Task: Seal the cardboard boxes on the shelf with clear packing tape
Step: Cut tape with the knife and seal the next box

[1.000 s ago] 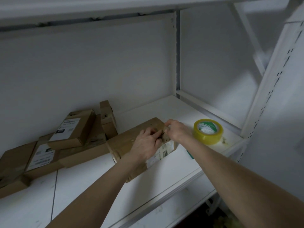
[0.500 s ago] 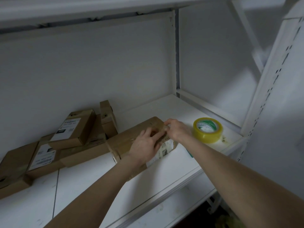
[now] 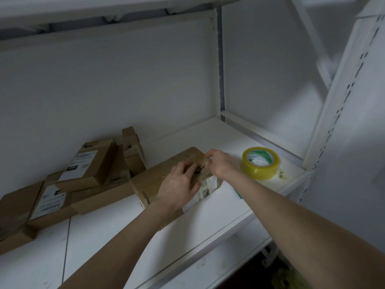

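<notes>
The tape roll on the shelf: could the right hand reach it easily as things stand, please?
Probably yes: the tape roll lies just beside the right hand, nothing standing between them, though that hand grips the box.

Bare forearms reach in from 7 and 4 o'clock. The left grip presses flat, fingers spread, on a brown cardboard box; the right grip, at its 2 o'clock, curls and pinches the box's far corner.

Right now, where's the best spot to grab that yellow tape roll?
Probably by its ring wall: the tape roll lies flat on the shelf, hole up, so come down from above and pinch through the hole. The right hand, at the box, is nearest.
</notes>
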Available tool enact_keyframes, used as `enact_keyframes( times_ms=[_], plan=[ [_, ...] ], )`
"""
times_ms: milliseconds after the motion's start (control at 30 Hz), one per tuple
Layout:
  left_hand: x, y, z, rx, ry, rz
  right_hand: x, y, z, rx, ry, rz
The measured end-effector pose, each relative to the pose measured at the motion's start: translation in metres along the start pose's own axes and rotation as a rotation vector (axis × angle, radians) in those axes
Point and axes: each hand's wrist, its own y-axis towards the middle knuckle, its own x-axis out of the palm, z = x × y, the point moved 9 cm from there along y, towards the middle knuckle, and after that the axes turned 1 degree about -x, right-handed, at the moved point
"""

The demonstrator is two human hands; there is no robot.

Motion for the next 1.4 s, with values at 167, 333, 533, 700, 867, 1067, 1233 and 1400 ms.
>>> enact_keyframes(
  times_ms=[167, 333, 533, 700, 867, 1067, 1233, 1400],
  plan=[
    [0.006, 0.005, 0.002, 0.024, 0.082, -0.040, 0.001, 0.000, 0.000, -0.005, 0.002, -0.004],
    [0.004, 0.005, 0.005, 0.024, 0.119, -0.040, 0.001, -0.001, 0.000, -0.002, 0.018, 0.004],
    [-0.001, -0.005, -0.004, 0.009, 0.062, -0.044, -0.003, 0.000, 0.004, -0.009, 0.159, -0.030],
    [0.013, -0.004, -0.003, -0.006, 0.179, -0.189, -0.048, -0.002, 0.035, 0.054, 0.061, 0.267],
    [0.023, 0.012, 0.003, 0.087, 0.208, -0.266, -0.068, -0.007, 0.089, 0.175, -0.204, 0.272],
    [0.033, 0.047, 0.013, 0.152, 0.130, -0.319, -0.043, -0.007, 0.111, 0.170, -0.412, 0.059],
    [0.042, 0.075, 0.004, 0.136, 0.030, -0.298, -0.040, -0.008, 0.118, 0.221, -0.451, 0.051],
    [0.048, 0.093, -0.017, 0.000, 0.063, -0.259, -0.051, -0.004, 0.119, 0.183, -0.377, 0.109]
  ],
)
